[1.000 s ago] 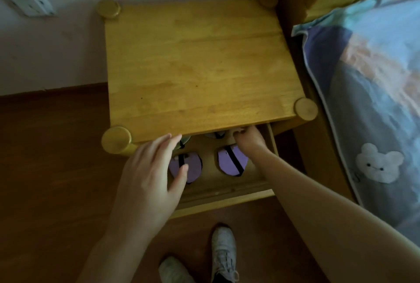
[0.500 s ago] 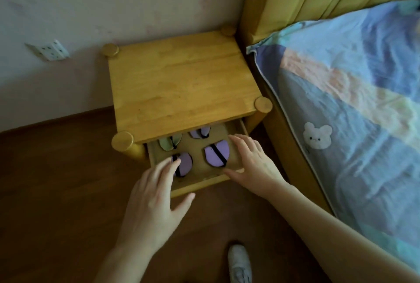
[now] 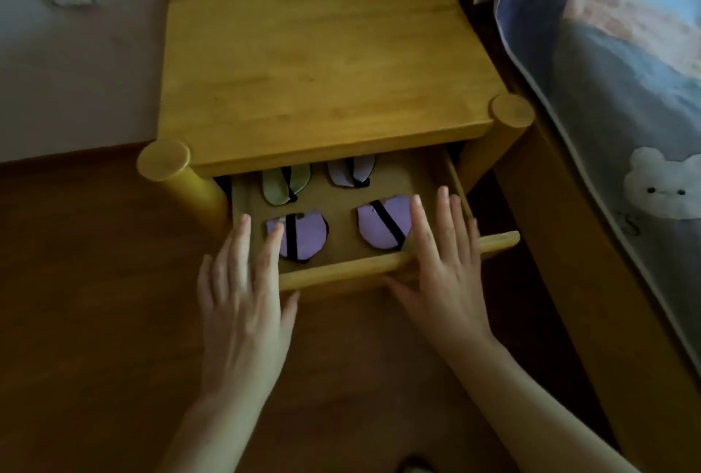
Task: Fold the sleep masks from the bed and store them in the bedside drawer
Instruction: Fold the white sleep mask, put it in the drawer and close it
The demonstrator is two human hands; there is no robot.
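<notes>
Both hands are flat and open, holding nothing. The left hand (image 3: 242, 294) lies over the drawer's (image 3: 341, 271) front rail, fingers spread past it above the near-left purple mask (image 3: 303, 235). The right hand (image 3: 442, 264) covers the rail further right, its fingertips over the edge of the second purple mask (image 3: 379, 226). Whether the palms actually press on the rail cannot be told.

Beyond the fingertips, toward the back of the drawer, lie a green mask (image 3: 280, 184) and a pale purple one (image 3: 351, 172), both partly under the nightstand (image 3: 322, 55) top. All four look folded, each with a black strap across it. No mask shows on the visible strip of bed (image 3: 607, 74), so storing seems done and the step in hand is likely closing the drawer.

To do that well, pull the fingers back so none hang over the inside, set both palms on the rail's front face, and push evenly. The drawer sits slightly skewed, its right end further out, so an uneven push might jam it. Go slowly so the masks stay flat and no strap catches under the top
</notes>
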